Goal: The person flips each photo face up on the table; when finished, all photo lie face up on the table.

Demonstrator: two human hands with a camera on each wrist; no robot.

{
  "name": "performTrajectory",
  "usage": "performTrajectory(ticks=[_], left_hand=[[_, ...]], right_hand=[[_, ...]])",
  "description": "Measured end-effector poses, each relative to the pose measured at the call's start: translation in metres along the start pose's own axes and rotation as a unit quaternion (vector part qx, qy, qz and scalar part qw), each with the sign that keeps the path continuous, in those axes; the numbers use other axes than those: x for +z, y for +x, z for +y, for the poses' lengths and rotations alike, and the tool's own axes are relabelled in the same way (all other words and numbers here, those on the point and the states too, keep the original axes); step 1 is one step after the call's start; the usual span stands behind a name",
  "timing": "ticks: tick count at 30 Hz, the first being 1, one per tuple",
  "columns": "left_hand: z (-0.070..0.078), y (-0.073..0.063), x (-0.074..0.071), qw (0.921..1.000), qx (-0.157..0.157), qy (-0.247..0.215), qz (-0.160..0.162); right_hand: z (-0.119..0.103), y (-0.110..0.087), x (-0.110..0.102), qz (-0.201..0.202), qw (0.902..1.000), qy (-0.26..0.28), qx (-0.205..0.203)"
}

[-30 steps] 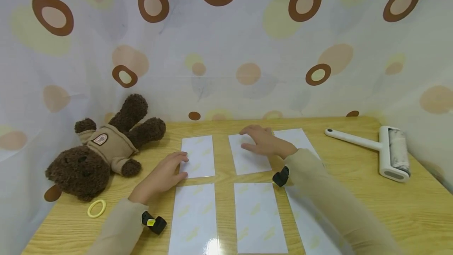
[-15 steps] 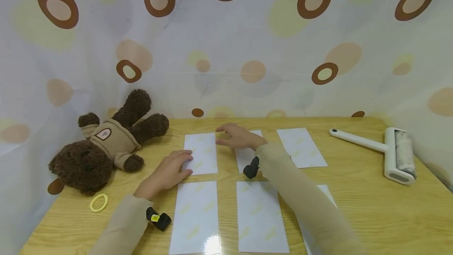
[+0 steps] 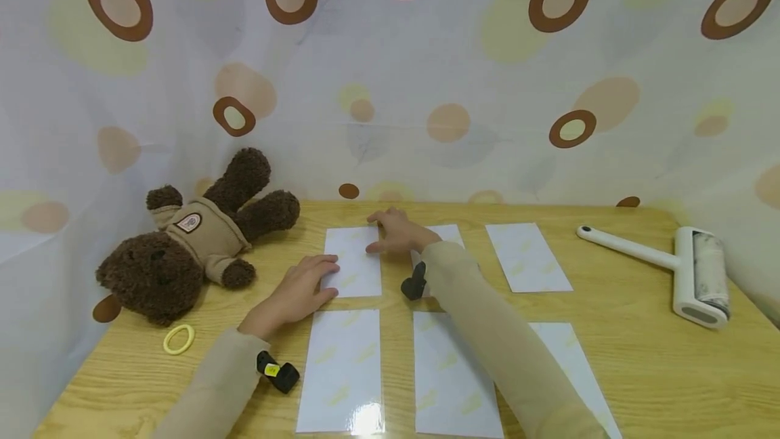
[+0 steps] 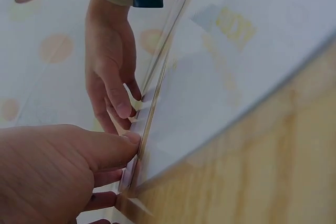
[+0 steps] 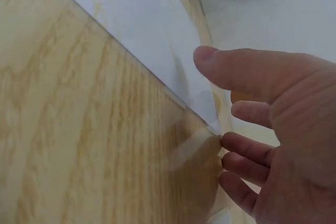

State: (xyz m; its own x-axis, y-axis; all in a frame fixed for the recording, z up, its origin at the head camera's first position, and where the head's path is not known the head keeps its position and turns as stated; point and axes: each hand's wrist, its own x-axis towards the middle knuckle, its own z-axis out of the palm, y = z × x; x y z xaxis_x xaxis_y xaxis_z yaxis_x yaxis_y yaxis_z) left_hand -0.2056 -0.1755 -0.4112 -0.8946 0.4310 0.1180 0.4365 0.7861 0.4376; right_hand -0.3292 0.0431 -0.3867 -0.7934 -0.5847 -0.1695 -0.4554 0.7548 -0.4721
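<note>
White rectangular sheet (image 3: 355, 269), taller than wide, lies flat at the back of the wood-grain table (image 3: 658, 385), leftmost in the farther of two rows. Its sides are straight and its face smooth, bright in the head view and bluish grey in the wrist views, where shading falls over it. Five other white sheets (image 3: 341, 364) lie to its right and nearer the person, with strips of wood showing between. The left hand (image 3: 302, 286) rests at its left side, thumb and fingers parted and relaxed, touching the edge without gripping it. The right hand (image 3: 396, 230) is at the far right corner, thumb spread well away from the other fingers, with nothing held; whether its fingertips touch the corner, I cannot tell. Faint yellow marks (image 4: 234, 27), slanted and too blurred to read, dot the sheet. Its edge is a fine line beside the left thumb.
</note>
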Motion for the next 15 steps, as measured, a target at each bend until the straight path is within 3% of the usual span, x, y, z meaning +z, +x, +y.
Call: performTrajectory(ticks=[10, 15], left_hand=[[0.0018, 0.0003, 0.0010, 1.0000, -0.008, -0.005, -0.002], [0.0017, 0.0022, 0.0007, 0.9977, -0.053, -0.039, 0.018]], right_hand=[[-0.0061, 0.0079, 0.0030, 0.007, 0.9992, 0.034, 0.018], [-0.0083, 0.0074, -0.0029, 0.018, 0.9976, 0.066, 0.013]])
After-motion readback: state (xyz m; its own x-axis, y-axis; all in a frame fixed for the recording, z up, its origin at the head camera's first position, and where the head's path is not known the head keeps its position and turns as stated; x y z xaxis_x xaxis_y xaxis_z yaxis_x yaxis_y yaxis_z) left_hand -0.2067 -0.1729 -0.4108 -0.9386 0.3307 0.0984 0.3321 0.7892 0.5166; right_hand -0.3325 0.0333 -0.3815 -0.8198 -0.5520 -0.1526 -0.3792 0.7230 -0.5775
